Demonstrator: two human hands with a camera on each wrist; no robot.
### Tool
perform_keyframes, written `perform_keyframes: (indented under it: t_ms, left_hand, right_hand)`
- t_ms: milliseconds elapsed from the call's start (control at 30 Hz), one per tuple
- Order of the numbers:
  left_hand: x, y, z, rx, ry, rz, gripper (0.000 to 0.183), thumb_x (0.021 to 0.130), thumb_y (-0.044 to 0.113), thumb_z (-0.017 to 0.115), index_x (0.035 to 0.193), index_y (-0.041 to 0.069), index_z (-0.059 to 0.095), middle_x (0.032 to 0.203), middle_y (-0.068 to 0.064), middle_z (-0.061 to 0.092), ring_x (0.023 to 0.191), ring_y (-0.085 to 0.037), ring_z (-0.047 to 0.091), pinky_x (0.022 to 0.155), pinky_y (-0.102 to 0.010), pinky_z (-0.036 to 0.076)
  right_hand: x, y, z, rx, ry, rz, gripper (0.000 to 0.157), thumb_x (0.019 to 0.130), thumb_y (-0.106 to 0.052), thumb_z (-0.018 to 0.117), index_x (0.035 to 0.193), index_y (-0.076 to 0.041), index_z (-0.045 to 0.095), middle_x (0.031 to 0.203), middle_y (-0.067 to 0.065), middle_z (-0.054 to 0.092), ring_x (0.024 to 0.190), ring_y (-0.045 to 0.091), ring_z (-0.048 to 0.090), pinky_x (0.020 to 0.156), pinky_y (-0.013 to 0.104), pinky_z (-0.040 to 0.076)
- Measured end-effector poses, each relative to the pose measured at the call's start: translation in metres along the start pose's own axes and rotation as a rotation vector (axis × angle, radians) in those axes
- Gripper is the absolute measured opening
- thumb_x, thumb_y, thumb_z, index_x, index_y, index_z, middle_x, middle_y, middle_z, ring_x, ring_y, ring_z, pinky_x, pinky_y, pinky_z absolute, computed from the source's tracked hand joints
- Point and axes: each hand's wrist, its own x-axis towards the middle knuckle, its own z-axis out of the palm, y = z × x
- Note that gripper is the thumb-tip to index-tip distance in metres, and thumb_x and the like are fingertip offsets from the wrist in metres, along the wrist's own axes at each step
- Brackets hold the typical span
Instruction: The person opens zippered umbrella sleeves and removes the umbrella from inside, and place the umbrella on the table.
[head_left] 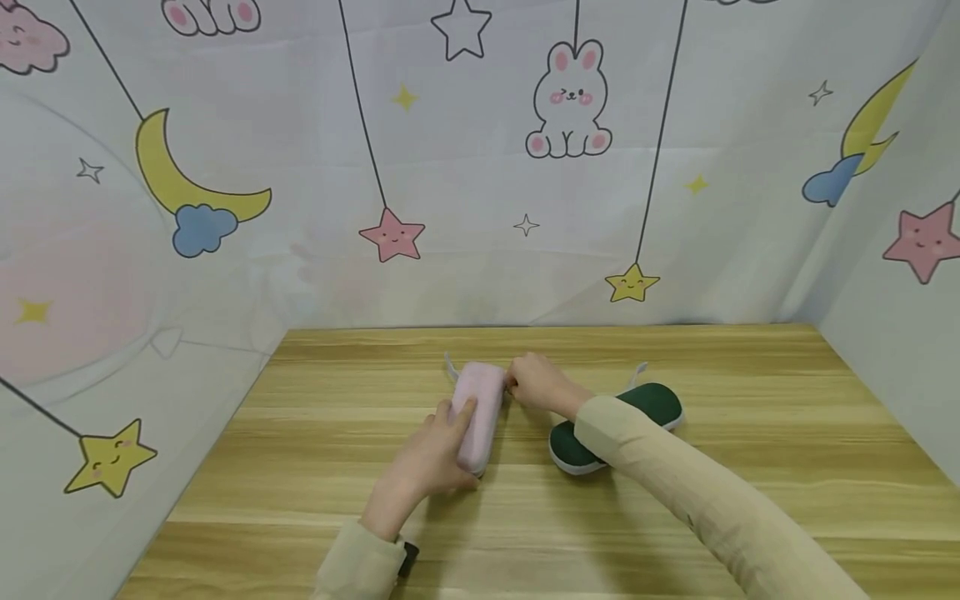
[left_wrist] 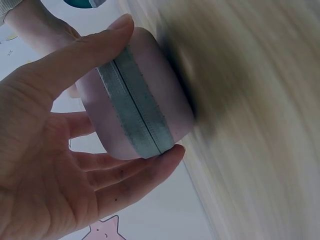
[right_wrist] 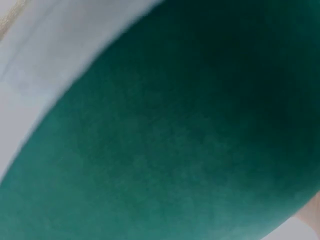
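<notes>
A pink oblong zip case [head_left: 483,408] lies lengthwise on the wooden table, with a grey strap loop [head_left: 450,367] at its far left. My left hand [head_left: 431,454] grips its near part, thumb on one side and fingers on the other. The left wrist view shows the closed grey zipper [left_wrist: 135,107] running round the case end between thumb and fingers. My right hand [head_left: 540,383], fingers curled, pinches the zipper pull at the far right edge; the fingers cover the pull itself. Beneath the right forearm lies a dark green oblong case [head_left: 656,404] with a light grey band.
The green case fills most of the right wrist view, and its strap loop [head_left: 637,375] sticks up behind it. A white cloth [head_left: 480,283] printed with stars, moons and a rabbit hangs along the table's [head_left: 337,500] back and sides.
</notes>
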Motion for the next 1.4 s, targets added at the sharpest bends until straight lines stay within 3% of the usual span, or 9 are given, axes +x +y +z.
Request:
perform_keyframes:
  t_ms: [500,967,1400]
  left_hand:
    - [-0.001,0.000,0.004,0.013,0.015,-0.009,0.109,0.059,0.029,0.092,0.148,0.005,0.034,0.131,-0.029,0.044,0.097,-0.035,0.057,0.076,-0.046,0.052]
    - [-0.002,0.010,0.005,0.012,0.019,-0.090,0.110,0.058,0.027,0.091,0.149,0.007,0.034,0.136,-0.029,0.042,0.097,-0.037,0.056,0.070,-0.048,0.051]
    - [-0.002,0.015,0.008,-0.001,0.029,-0.109,0.108,0.059,0.027,0.091,0.148,0.006,0.034,0.137,-0.030,0.041,0.098,-0.039,0.056,0.070,-0.048,0.050]
  right_hand:
    - [-0.002,-0.002,0.000,0.007,0.001,-0.007,0.028,0.082,0.001,0.062,0.058,-0.011,0.055,0.057,-0.006,0.042,0.056,0.010,0.037,0.051,0.021,0.028]
    - [-0.004,-0.002,0.002,0.033,0.010,-0.013,0.034,0.084,0.002,0.061,0.054,-0.012,0.053,0.054,-0.006,0.041,0.052,0.009,0.034,0.049,0.020,0.026]
    - [-0.007,-0.003,0.002,0.051,0.020,-0.040,0.027,0.082,0.003,0.063,0.058,-0.009,0.060,0.056,-0.006,0.044,0.053,0.008,0.035,0.050,0.020,0.027]
